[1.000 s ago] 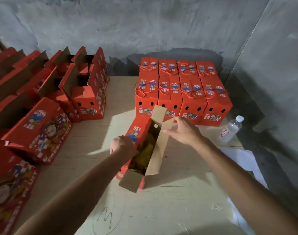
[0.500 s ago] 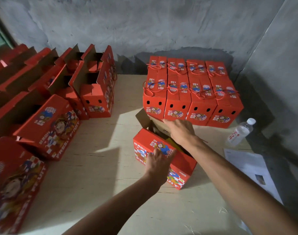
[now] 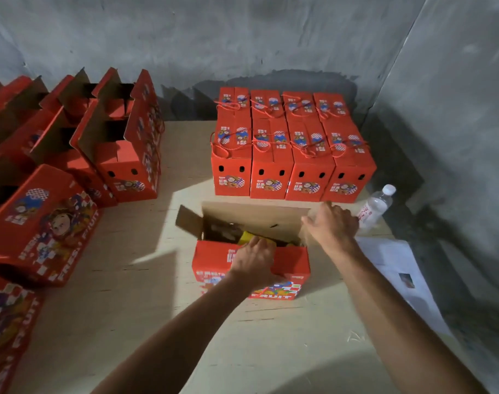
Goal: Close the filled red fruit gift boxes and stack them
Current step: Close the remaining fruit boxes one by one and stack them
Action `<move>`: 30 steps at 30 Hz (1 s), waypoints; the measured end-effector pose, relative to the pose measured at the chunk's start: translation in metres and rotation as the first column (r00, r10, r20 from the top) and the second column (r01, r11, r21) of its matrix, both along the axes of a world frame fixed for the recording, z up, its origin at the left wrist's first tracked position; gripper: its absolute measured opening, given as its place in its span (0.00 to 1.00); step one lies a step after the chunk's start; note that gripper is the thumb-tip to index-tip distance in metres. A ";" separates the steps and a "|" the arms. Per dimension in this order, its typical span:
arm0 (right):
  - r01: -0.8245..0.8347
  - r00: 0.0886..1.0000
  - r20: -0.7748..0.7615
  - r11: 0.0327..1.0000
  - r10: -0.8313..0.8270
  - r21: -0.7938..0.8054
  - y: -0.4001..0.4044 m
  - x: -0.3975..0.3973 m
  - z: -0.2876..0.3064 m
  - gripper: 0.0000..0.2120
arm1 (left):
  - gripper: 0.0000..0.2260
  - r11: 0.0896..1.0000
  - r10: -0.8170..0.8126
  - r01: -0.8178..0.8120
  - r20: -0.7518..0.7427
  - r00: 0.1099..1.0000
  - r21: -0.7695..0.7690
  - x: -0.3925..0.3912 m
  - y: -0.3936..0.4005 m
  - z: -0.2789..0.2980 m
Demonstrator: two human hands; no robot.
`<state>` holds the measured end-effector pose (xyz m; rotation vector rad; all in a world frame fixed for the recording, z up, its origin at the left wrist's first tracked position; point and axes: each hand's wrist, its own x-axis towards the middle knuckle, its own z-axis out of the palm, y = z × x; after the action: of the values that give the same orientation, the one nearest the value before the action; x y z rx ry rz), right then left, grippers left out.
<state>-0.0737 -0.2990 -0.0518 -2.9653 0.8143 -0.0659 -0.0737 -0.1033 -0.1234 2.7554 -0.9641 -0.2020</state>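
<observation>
A red fruit gift box [image 3: 211, 268] stands open on the wooden table [image 3: 134, 308], its long side facing me, with yellow fruit [image 3: 246, 237] showing inside. My left hand [image 3: 254, 260] grips the top edge of the near wall, fingers curled over it into the box. My right hand [image 3: 332, 227] holds the right end flap, next to the tall brown back flap [image 3: 256, 216]. A small left flap [image 3: 187, 220] sticks out. Behind the box stands a block of several closed red boxes [image 3: 292, 146] with red cord handles.
Several open red boxes [image 3: 120, 155] line the left side, and two more lie on their sides at the near left [image 3: 43, 223]. A clear water bottle [image 3: 376, 207] stands at the right table edge beside white papers [image 3: 396, 274]. Grey concrete walls enclose the back and right.
The open box has been turned from pointing away from me to lying broadside. My left hand moved onto its near wall and my right hand shifted to the right end flap.
</observation>
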 end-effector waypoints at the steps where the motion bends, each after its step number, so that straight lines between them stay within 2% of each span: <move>1: 0.023 1.000 -0.013 0.997 -0.022 0.070 -0.010 -0.003 -0.001 0.21 | 0.38 0.998 0.036 -0.036 -0.013 0.999 -0.052 -0.003 -0.001 -0.003; 4: 0.005 1.000 0.022 0.974 -0.011 0.227 -0.019 -0.012 -0.009 0.16 | 0.38 0.985 0.083 -0.086 -0.022 0.996 -0.150 -0.010 -0.003 -0.013; 6: -0.047 0.977 0.214 0.968 -0.007 0.248 -0.013 -0.020 -0.017 0.10 | 0.39 0.985 0.091 -0.090 0.000 0.996 -0.149 -0.008 -0.003 -0.015; 8: -0.172 0.917 0.395 0.946 0.052 0.275 0.003 -0.030 -0.027 0.08 | 0.39 0.985 0.098 -0.093 0.023 0.995 -0.146 -0.006 -0.003 -0.016; 10: -0.241 0.885 0.453 0.939 0.110 0.243 0.024 -0.041 -0.045 0.12 | 0.39 0.986 0.088 -0.082 0.040 0.995 -0.145 -0.008 -0.003 -0.016; 12: -0.242 0.881 0.464 0.930 0.091 0.277 0.040 -0.046 -0.060 0.24 | 0.40 0.985 0.077 -0.067 0.057 0.995 -0.161 -0.013 -0.003 -0.018; 14: -0.259 0.859 0.508 0.906 0.057 0.336 0.049 -0.049 -0.069 0.30 | 0.40 0.980 0.064 -0.047 0.080 0.995 -0.193 -0.018 0.002 -0.020; 17: -0.259 0.806 0.592 0.882 -0.027 0.394 0.050 -0.047 -0.074 0.25 | 0.41 0.971 0.030 -0.018 0.044 0.999 -0.239 -0.021 0.014 -0.020; 20: -0.269 0.745 0.666 0.891 -0.047 0.365 0.049 -0.048 -0.078 0.21 | 0.39 0.926 0.080 -0.111 -0.100 0.992 -0.361 -0.014 0.021 -0.003; 23: -0.307 0.711 0.703 0.896 -0.009 0.322 0.050 -0.047 -0.082 0.20 | 0.35 0.881 0.194 -0.202 -0.061 0.979 -0.429 0.006 0.025 0.015; 27: -0.370 0.734 0.666 0.901 0.135 0.225 0.044 -0.047 -0.087 0.18 | 0.32 0.905 0.334 -0.352 -0.114 0.936 -0.240 0.022 0.031 0.028; 29: -0.386 0.790 0.579 0.898 0.203 0.212 0.043 -0.048 -0.088 0.23 | 0.31 0.895 0.393 -0.374 0.034 0.919 -0.242 0.015 0.039 0.026; 30: -0.383 0.806 0.551 0.901 0.218 0.204 0.043 -0.048 -0.088 0.24 | 0.31 0.866 0.456 -0.409 0.120 0.882 -0.289 0.009 0.045 0.025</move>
<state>-0.1216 -0.2562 -0.1397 -2.5408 0.2394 -0.6289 -0.0651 -0.0584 -0.0981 2.6879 -0.3423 0.2417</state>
